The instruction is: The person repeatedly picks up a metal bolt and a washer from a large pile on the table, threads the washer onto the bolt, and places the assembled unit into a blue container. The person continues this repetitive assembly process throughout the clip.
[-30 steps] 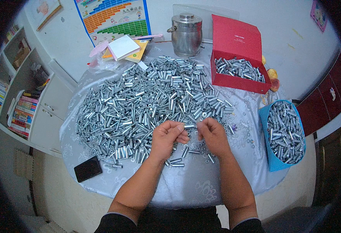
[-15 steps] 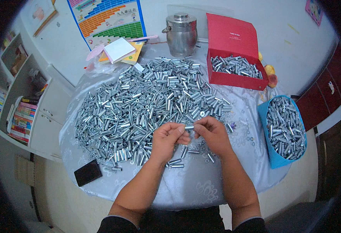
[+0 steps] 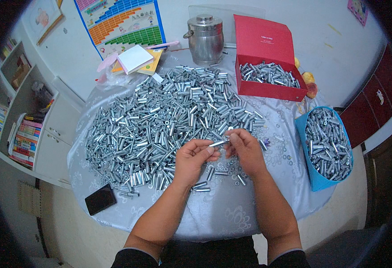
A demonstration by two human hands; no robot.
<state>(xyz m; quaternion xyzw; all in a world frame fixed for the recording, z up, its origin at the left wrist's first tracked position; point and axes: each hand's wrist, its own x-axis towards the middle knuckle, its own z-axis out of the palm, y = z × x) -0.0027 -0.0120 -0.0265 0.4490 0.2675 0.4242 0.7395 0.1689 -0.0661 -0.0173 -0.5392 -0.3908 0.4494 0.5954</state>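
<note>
A slim shiny metal tube (image 3: 218, 143) spans the gap between my two hands, its right end tilted up. My left hand (image 3: 192, 161) pinches its left end between thumb and fingers. At the other end, my right hand (image 3: 247, 152) is closed with thumb and forefinger on the tube; whether a smaller part sits in those fingertips is hidden. Beyond the hands spreads a large heap of similar metal tubes (image 3: 160, 120). A few loose tubes (image 3: 202, 190) and small washers (image 3: 237, 183) lie on the cloth below the hands.
A red box (image 3: 272, 90) and a blue bin (image 3: 307, 165), both full of metal parts, stand at the right. A steel canister (image 3: 206, 42) and notebooks (image 3: 134, 59) are at the back. A black phone (image 3: 101, 199) lies near the left front edge. Washers (image 3: 285, 150) are scattered right.
My right hand has risen slightly, and the tube between my hands has gone from nearly level to tilted up at its right end. My left hand stays nearly in place.
</note>
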